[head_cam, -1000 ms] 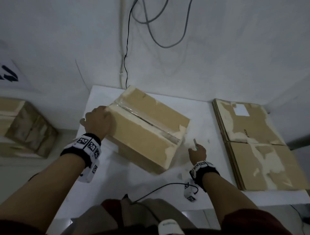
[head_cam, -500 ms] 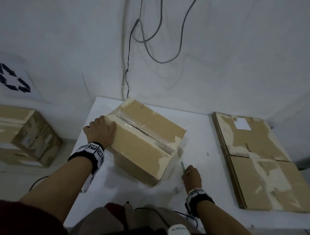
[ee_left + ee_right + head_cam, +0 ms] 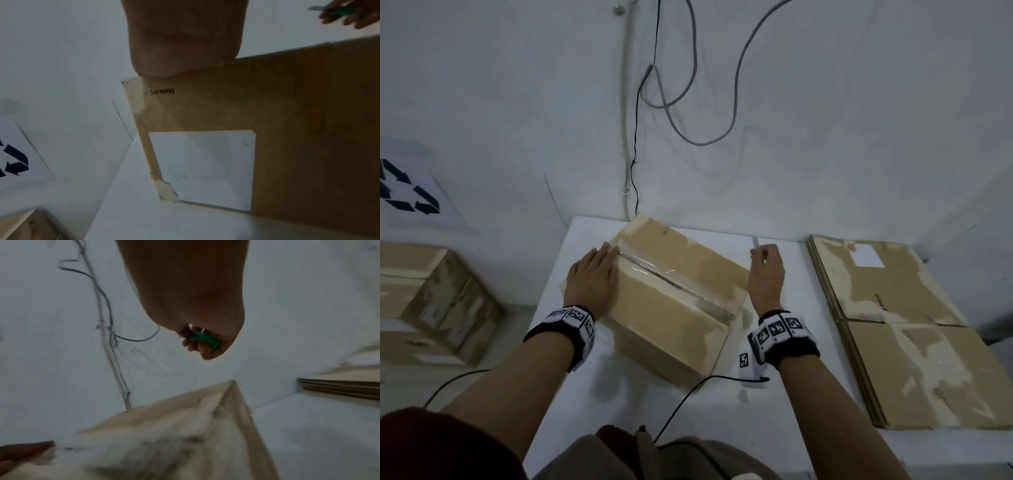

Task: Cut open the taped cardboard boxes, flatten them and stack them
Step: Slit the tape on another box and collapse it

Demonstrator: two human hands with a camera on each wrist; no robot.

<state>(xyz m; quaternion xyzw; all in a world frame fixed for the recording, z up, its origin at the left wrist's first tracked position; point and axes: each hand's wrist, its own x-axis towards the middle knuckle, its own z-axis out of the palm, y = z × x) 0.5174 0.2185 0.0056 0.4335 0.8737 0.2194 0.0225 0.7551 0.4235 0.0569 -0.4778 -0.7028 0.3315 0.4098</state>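
Observation:
A taped cardboard box stands skewed on the white table, with clear tape along its top seam. My left hand lies flat with straight fingers on the box's left top edge; in the left wrist view the palm presses on the box, which carries a white label. My right hand hovers over the box's right far corner and grips a green-handled cutter, whose blade points away from me. The cutter also shows in the left wrist view.
A stack of flattened boxes lies on the table's right side. More taped boxes stand on the floor at the left. Cables hang down the wall behind the table. A black cable trails over the table's near edge.
My right hand with the cutter has risen from the table near the box's front corner to above its right far corner. My left hand has flattened on the box's top edge.

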